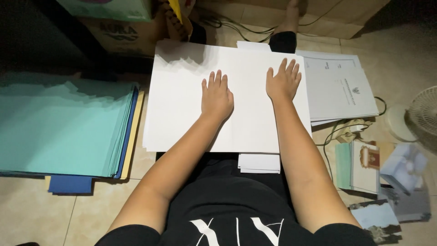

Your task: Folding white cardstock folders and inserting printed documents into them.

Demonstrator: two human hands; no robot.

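Note:
A large white sheet lies across my lap and legs, on top of more white paper that sticks out below it. My left hand rests flat on the sheet near its middle, fingers slightly apart. My right hand presses flat on the sheet's right part, fingers spread and pointing away from me. Neither hand holds anything.
A thick stack of teal, blue and yellow sheets lies on the tiled floor at left. Printed grey-white documents lie at right. Cardboard boxes stand behind. A white fan, cables and booklets sit at far right.

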